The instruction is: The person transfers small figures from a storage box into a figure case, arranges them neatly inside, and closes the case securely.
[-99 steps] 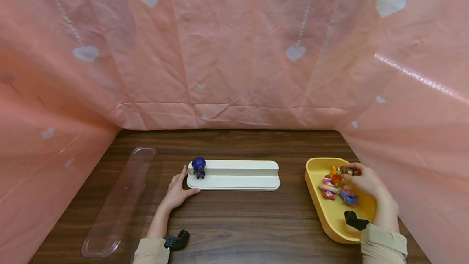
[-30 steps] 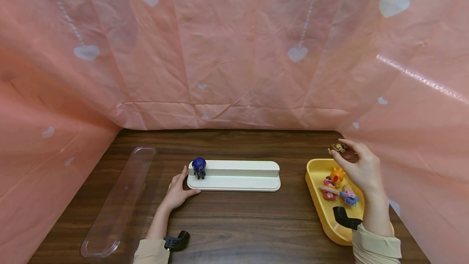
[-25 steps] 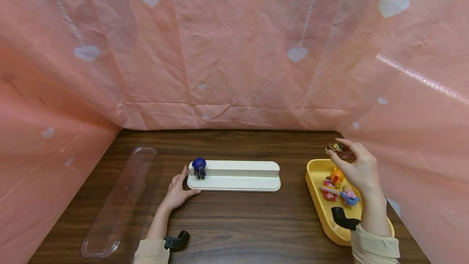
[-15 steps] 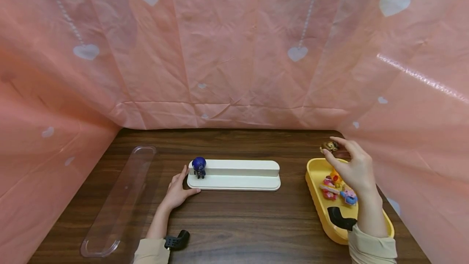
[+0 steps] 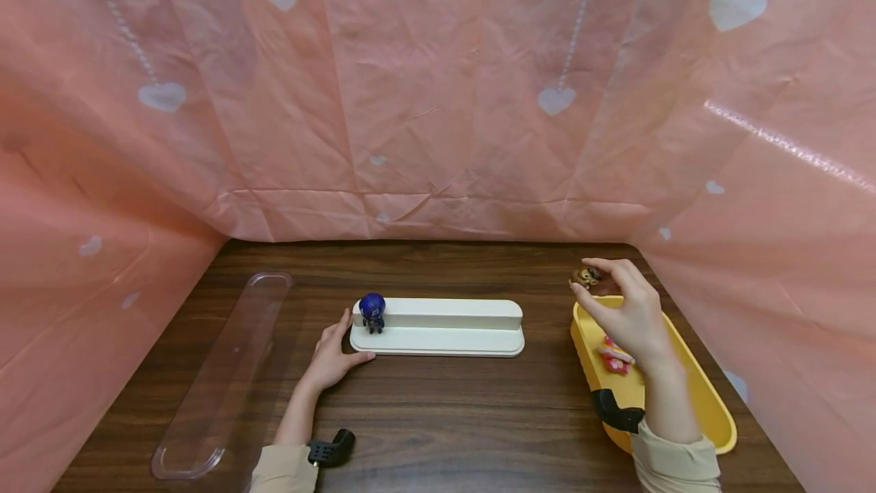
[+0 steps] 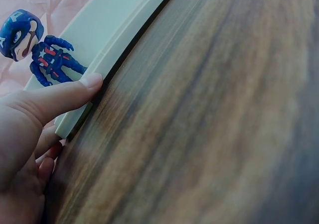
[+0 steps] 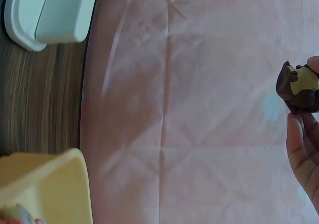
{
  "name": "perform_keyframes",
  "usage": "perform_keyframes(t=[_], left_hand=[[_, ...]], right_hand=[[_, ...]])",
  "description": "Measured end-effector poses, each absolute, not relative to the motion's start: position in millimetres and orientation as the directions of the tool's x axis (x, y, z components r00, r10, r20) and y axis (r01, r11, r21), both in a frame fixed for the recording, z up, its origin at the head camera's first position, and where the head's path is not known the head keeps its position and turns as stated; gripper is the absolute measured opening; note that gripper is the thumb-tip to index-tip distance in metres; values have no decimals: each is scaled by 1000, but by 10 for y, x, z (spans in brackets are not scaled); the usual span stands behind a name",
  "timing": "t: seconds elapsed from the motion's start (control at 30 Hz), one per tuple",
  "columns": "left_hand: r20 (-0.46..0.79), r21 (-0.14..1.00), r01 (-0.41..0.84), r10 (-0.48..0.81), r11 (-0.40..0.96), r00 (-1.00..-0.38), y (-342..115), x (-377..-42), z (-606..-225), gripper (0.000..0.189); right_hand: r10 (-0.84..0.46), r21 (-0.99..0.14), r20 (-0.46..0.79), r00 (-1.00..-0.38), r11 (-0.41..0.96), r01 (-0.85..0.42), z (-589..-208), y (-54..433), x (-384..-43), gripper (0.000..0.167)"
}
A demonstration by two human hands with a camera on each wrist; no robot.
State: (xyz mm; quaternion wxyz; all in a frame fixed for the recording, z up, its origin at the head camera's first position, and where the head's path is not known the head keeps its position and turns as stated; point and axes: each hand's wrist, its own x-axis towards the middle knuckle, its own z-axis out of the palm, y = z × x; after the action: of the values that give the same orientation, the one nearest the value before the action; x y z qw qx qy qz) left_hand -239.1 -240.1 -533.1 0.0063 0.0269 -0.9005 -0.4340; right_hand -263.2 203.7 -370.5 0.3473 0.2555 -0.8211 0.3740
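Behind the wooden table [image 5: 438,409] hangs pink cloth [image 5: 438,82]; hearts [image 5: 556,101] dot it.

draped booth: pink heart-print curtain [image 5: 424,59], wood-grain table [image 5: 465,417]

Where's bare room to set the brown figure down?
Both steps of the white stand, right of the blue-helmeted figure; also tabletop between stand and yellow tray. Crowded: the stand's left end, with that figure and the left hand.
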Motion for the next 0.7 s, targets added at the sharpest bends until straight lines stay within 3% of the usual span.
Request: perform_keyframes(t=[0.47,0.7], left_hand=[[-28,789,-55,-54,612,-998,-2404,-2397,-5327,107],[-33,787,-62,-58,614,-998,-2403,-2396,-5304,108]], right_hand=[[-236,-434,747,-622,536,-724,-3692,1743,-2647,43],[-242,-492,708,-663,504,-709,-3724,1608,-2650,45]])
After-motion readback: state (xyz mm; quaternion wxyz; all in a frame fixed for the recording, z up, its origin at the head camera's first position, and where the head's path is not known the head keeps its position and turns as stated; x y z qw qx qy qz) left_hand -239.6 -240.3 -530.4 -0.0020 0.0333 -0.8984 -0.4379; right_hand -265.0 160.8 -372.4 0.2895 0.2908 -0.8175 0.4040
